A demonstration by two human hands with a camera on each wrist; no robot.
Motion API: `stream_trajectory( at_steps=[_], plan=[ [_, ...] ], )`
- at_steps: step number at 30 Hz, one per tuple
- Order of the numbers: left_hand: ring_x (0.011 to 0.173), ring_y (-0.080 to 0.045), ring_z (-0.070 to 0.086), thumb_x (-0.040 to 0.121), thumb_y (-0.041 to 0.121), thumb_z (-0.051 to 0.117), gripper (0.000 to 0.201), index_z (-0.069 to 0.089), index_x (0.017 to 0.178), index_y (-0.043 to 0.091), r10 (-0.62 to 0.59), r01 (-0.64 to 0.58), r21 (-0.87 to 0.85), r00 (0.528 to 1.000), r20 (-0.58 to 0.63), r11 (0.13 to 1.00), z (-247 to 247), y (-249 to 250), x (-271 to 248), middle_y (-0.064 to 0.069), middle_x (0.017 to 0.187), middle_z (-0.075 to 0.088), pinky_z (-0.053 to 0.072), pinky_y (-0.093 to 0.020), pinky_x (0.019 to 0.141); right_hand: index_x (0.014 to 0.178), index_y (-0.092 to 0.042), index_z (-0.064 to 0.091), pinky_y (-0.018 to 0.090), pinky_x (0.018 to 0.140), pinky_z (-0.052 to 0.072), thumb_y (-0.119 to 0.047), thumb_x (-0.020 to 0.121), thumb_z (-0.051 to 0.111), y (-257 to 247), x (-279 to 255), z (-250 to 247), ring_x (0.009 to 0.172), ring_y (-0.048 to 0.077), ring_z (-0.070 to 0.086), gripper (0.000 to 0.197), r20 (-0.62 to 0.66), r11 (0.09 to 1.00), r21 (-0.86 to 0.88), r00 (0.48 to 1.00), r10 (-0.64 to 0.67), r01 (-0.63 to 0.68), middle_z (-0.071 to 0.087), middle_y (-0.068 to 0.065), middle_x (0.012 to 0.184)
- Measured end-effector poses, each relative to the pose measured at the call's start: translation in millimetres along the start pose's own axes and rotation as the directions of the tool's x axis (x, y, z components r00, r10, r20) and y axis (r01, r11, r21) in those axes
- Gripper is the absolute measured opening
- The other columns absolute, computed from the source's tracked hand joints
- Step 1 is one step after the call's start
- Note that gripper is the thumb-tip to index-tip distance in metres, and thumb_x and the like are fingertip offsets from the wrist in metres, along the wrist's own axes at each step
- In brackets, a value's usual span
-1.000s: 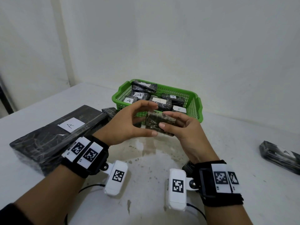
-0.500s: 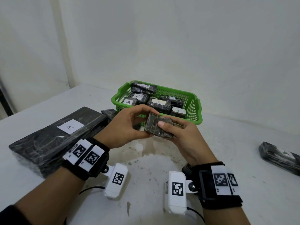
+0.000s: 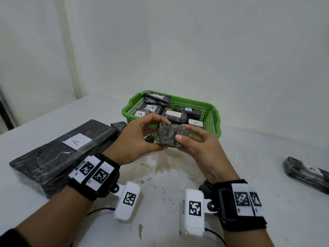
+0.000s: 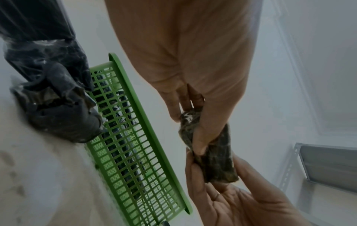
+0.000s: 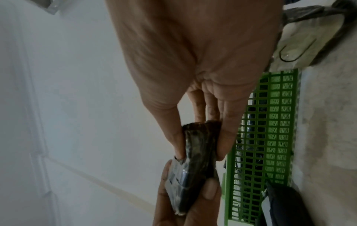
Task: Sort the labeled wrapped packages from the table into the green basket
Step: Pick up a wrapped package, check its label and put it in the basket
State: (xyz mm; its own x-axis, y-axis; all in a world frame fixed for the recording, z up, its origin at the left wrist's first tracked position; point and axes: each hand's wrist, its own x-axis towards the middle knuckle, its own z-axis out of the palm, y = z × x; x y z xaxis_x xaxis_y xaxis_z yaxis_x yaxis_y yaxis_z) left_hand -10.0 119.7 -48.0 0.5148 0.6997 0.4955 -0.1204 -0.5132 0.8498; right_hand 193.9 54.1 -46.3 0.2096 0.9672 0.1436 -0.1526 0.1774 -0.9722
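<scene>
Both hands hold one small dark wrapped package [image 3: 170, 136] in the air just in front of the green basket [image 3: 213, 120]. My left hand [image 3: 140, 136] pinches its left edge between thumb and fingers. My right hand [image 3: 194, 139] grips its right side, thumb on the near face. No label shows on the face toward me. In the left wrist view the package [image 4: 214, 159] sits between both sets of fingers; in the right wrist view the package [image 5: 195, 159] shows a pale patch on one side. The basket holds several wrapped packages, labelled A or B.
A large black wrapped block [image 3: 58, 154] labelled A lies on the white table at the left. A small crumpled dark package [image 3: 119, 125] lies between it and the basket. Another labelled package [image 3: 308, 173] rests at the far right. The stained tabletop [image 3: 160, 175] lies under my hands.
The package has been turned in my hands from tilted edge-on to its broad face toward me. Both hands have stayed in front of the basket.
</scene>
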Motion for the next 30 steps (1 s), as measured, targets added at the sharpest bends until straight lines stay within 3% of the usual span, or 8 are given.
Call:
stream_trajectory(
  at_steps=[2, 5, 8, 12, 16, 21, 25, 30],
  plan=[
    [0.126, -0.019, 0.063, 0.072, -0.003, 0.089, 0.063, 0.062, 0.127, 0.011, -0.001, 0.001, 0.013, 0.999, 0.037, 1.000, -1, 1, 0, 0.001, 0.131, 0.064, 0.055, -0.037, 0.103, 0.124, -0.018, 0.073, 0.048, 0.093, 0.062, -0.010, 0.069, 0.092, 0, -1, -3, 0.109, 0.029, 0.076, 0.058, -0.013, 0.993, -0.093, 0.997, -0.081, 0.079, 0.078, 0.011, 0.117],
    [0.139, -0.009, 0.051, 0.080, 0.013, 0.085, 0.072, 0.054, 0.144, 0.020, -0.001, -0.005, 0.088, 0.998, 0.059, 0.996, -2, 2, -1, 0.006, 0.144, 0.056, 0.051, -0.030, 0.108, 0.122, -0.025, 0.076, 0.034, 0.091, 0.062, 0.004, 0.072, 0.090, -4, -2, -5, 0.111, 0.015, 0.074, 0.060, 0.045, 0.939, -0.252, 0.972, -0.230, 0.234, 0.077, -0.004, 0.120],
    [0.129, -0.011, 0.061, 0.084, 0.014, 0.084, 0.058, 0.063, 0.138, 0.023, 0.002, -0.008, 0.169, 0.999, 0.036, 0.986, -3, -1, 0, 0.006, 0.133, 0.067, 0.055, -0.036, 0.104, 0.125, -0.020, 0.076, 0.026, 0.087, 0.061, 0.002, 0.074, 0.089, -7, -6, 1, 0.109, 0.009, 0.073, 0.057, 0.115, 0.926, -0.252, 0.958, -0.261, 0.282, 0.077, -0.008, 0.118],
    [0.124, -0.022, 0.064, 0.079, 0.011, 0.087, 0.048, 0.068, 0.122, 0.024, -0.011, 0.013, 0.056, 0.999, -0.035, 0.998, -8, -5, 3, 0.001, 0.125, 0.070, 0.054, -0.048, 0.104, 0.130, -0.020, 0.072, 0.039, 0.100, 0.059, -0.028, 0.081, 0.081, -6, -6, 4, 0.120, 0.017, 0.071, 0.050, 0.093, 0.983, -0.071, 0.982, -0.163, 0.170, 0.075, 0.002, 0.126],
    [0.127, -0.028, 0.062, 0.077, 0.010, 0.086, 0.051, 0.064, 0.120, 0.026, -0.032, 0.031, -0.158, 0.999, -0.004, 0.987, -6, -4, 2, -0.010, 0.131, 0.065, 0.051, -0.047, 0.108, 0.125, -0.015, 0.073, 0.042, 0.101, 0.056, -0.037, 0.087, 0.075, -6, -6, 7, 0.109, 0.028, 0.074, 0.043, 0.163, 0.997, -0.006, 0.984, 0.075, -0.075, 0.077, 0.012, 0.122],
    [0.126, -0.025, 0.064, 0.073, 0.006, 0.088, 0.069, 0.058, 0.135, 0.012, -0.050, 0.053, -0.084, 0.998, 0.037, 0.995, 4, -1, 0, -0.006, 0.132, 0.068, 0.052, -0.046, 0.107, 0.112, -0.004, 0.076, 0.036, 0.089, 0.062, -0.028, 0.084, 0.074, -4, -8, 13, 0.098, 0.025, 0.075, 0.036, 0.142, 0.999, 0.023, 0.989, 0.035, -0.038, 0.079, 0.016, 0.109],
    [0.118, -0.020, 0.069, 0.071, 0.015, 0.088, 0.060, 0.065, 0.126, 0.009, -0.009, 0.010, 0.035, 0.999, -0.034, 0.999, 5, 3, 0, -0.004, 0.123, 0.074, 0.054, -0.046, 0.105, 0.125, -0.007, 0.072, 0.039, 0.099, 0.059, -0.029, 0.079, 0.079, 1, -6, 15, 0.108, 0.024, 0.075, 0.051, 0.135, 0.999, -0.028, 0.990, 0.034, -0.030, 0.079, 0.011, 0.115],
    [0.117, -0.023, 0.070, 0.072, 0.010, 0.088, 0.054, 0.067, 0.122, 0.008, 0.034, -0.032, 0.042, 0.997, -0.063, 0.999, -3, 1, 1, -0.006, 0.121, 0.074, 0.052, -0.046, 0.107, 0.128, -0.004, 0.069, 0.039, 0.104, 0.057, -0.019, 0.075, 0.080, -1, -4, 11, 0.104, 0.020, 0.074, 0.056, 0.154, 0.995, 0.024, 0.984, 0.090, -0.095, 0.079, 0.009, 0.112]
  ],
)
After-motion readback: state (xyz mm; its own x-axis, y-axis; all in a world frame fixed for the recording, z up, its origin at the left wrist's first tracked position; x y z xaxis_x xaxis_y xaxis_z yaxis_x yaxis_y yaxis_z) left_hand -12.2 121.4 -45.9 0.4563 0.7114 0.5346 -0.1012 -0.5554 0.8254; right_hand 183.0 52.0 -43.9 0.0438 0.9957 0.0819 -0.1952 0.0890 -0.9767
